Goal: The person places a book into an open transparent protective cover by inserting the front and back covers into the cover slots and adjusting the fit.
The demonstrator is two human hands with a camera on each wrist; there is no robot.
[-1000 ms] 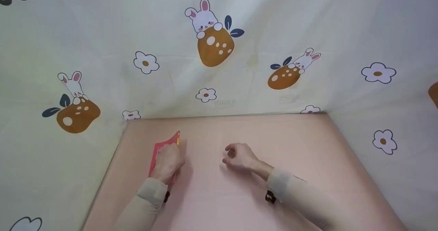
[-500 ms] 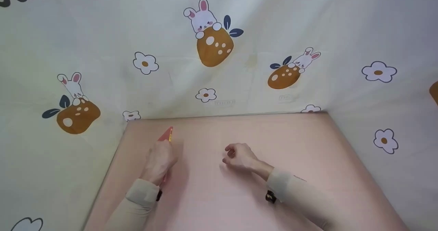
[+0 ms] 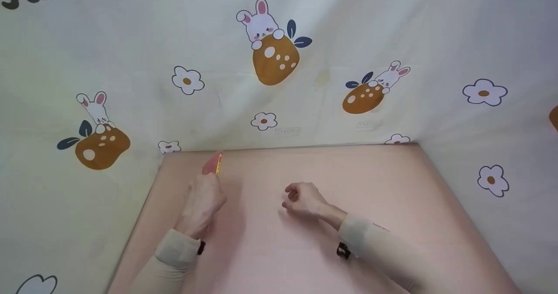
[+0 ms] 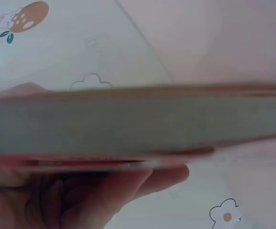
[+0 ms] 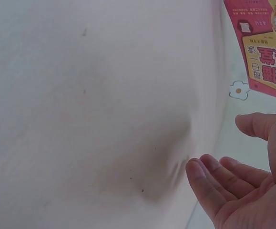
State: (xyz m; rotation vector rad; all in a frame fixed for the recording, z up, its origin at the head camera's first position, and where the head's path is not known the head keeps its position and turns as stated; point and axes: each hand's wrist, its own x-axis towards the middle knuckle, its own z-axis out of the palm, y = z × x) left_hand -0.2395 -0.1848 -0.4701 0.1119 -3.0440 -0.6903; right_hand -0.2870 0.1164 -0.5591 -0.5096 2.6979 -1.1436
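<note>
My left hand (image 3: 202, 200) grips a book with a pink-red cover (image 3: 212, 163) at the left of the table. From the head view just its upper corner and a strip of yellow edge show past the hand. Close up in the left wrist view, the blurred page edges of the book (image 4: 138, 121) run across the frame, with curled fingers (image 4: 104, 195) below it. In the right wrist view, the printed cover (image 5: 261, 52) is partly visible at the top right. Nothing is in my right hand (image 3: 307, 200), which lies near the table's middle with fingers loosely curled.
A pale pink table (image 3: 279, 259) spreads under both arms. Behind it and along both sides hangs a whitish cloth (image 3: 218, 37) printed with rabbits, fruit and flowers. A dark strap (image 3: 343, 250) shows at the right wrist.
The left hand has shifted slightly left and the book has turned more edge-on, so less of its cover shows from above. Its top corner now sits farther back. The right hand stays put.
</note>
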